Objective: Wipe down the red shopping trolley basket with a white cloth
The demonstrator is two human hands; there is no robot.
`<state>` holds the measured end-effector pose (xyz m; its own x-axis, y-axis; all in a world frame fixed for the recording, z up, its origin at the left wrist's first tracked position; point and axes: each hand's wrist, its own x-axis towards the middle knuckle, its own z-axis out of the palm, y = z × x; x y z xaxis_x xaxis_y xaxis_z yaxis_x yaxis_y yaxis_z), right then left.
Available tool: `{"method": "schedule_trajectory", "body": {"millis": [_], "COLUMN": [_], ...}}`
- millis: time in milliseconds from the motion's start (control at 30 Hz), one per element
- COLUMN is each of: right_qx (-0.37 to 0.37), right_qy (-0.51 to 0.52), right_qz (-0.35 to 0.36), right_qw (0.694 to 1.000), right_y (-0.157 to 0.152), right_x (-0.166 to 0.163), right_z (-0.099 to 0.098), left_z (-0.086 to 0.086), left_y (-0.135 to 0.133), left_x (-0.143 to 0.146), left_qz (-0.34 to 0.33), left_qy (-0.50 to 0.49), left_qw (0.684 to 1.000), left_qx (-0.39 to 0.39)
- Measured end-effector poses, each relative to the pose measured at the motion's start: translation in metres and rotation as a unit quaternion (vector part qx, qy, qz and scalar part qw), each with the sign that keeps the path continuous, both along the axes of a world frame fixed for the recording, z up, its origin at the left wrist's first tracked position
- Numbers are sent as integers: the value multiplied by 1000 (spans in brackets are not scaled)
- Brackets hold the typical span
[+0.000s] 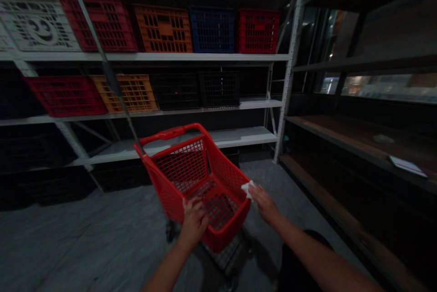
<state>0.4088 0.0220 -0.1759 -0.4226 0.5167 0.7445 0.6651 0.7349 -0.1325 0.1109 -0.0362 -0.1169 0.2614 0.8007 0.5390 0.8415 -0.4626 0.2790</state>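
Observation:
A red plastic shopping cart (218,234) stands in front of me, its handle on the far side and a pole fixed at its far left corner. My left hand (194,215) is closed over the near left rim of the basket. At the right rim, my right hand (262,200) holds a crumpled white cloth or tissue (248,189) against the red plastic. The basket's grid floor shows, with nothing lying on it. Part of the wheeled lower frame is hidden under the basket.
White metal shelving (191,57) behind the cart carries several crates, among them an orange crate (164,28) and a blue crate (212,29). Along the right runs a dark wooden shelf (344,135) bearing a flat white item (407,166). The floor (78,242) is grey.

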Motion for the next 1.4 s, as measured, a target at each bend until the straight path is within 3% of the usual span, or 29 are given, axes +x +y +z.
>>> {"method": "schedule_trajectory", "body": {"millis": [100,200,333,433,633,767,967,1067,1167,1333,1400], "right_qx": [-32,-54,-107,-144,-161,-173,-200,-183,-173,-210,-220], "right_qy": [89,197,192,155,173,198,223,250,260,271,270], "right_qz": [-111,-164,-49,23,44,44,15,-16,-35,-20,-10], "right_qw": [989,965,974,977,971,964,954,951,949,939,937], "right_y": [32,31,-11,-45,-74,-54,21,35,12,-56,-65], "right_x": [26,22,-17,-44,-68,-81,-101,-106,-103,-87,-84], "right_z": [6,14,12,6,-2,3,47,60,54,27,25], "left_z": [-1,3,22,35,20,9,11,12,13,10,10], "left_y": [0,0,-8,-17,-26,-28,-29,-30,-30,-29,-30], "left_x": [-13,-31,-37,-9,62,61,52,52,49,44,43], "left_qz": [-19,-29,3,67,79,65,63,64,68,62,52], "left_qy": [20,48,119,152,167,193,177,174,177,179,174], "left_qw": [1000,998,992,985,962,959,958,960,961,962,963], "left_qx": [-7,-11,-32,-56,-203,-199,-215,-210,-204,-196,-200]}}
